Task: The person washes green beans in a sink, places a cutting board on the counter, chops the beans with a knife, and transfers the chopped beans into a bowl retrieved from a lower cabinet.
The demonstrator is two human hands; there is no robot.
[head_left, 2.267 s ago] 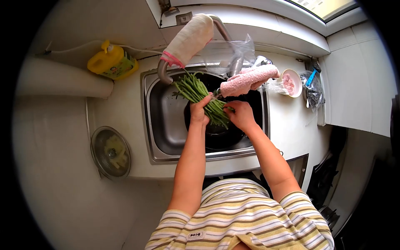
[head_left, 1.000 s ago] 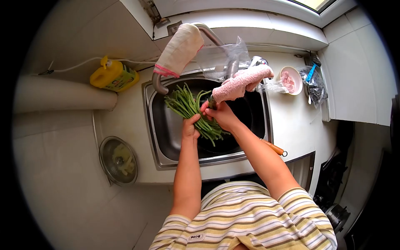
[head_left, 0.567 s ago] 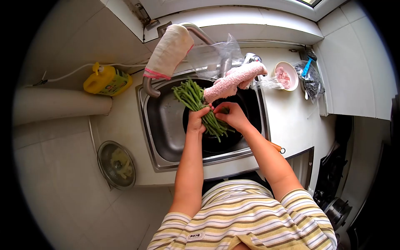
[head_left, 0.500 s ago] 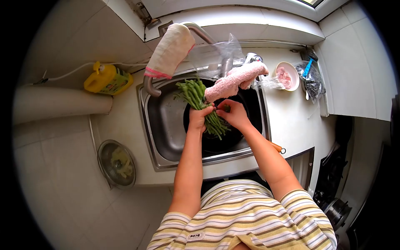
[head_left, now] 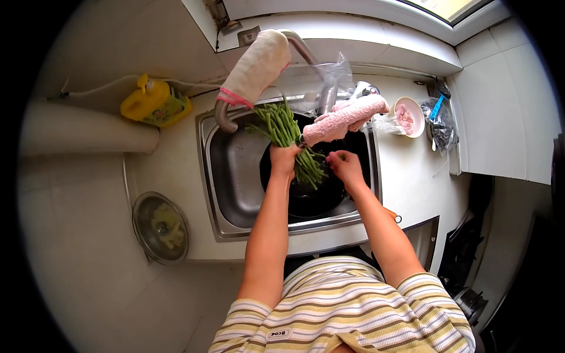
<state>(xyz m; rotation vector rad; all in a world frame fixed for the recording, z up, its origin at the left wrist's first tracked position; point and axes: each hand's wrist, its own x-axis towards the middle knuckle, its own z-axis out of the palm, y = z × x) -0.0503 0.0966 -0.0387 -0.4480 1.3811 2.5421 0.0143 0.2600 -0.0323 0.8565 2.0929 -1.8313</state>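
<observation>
My left hand (head_left: 283, 160) is wrapped round the middle of a bunch of green beans (head_left: 281, 125) over the sink (head_left: 234, 194). Close to the bunch's lower right end is my right hand (head_left: 347, 168), its fingers pinched together; whatever they may hold is too small to name. Below both hands a dark pan (head_left: 312, 206) sits in the sink. A pink cloth (head_left: 347, 120) covers a spout just above the beans, and the spout's tip is near my left hand.
A curved pipe with a white cloth (head_left: 257, 66) arches behind the sink. Left are a yellow bottle (head_left: 156, 103) and a strainer with pale pieces (head_left: 160, 228). Right stand a bowl of pink meat (head_left: 408, 117) and a dark plastic bag (head_left: 445, 128). A clear bag (head_left: 335, 76) hangs behind.
My right hand has moved away from my left hand, to the right and slightly down. My left hand still holds the beans. The whole view has shifted a little.
</observation>
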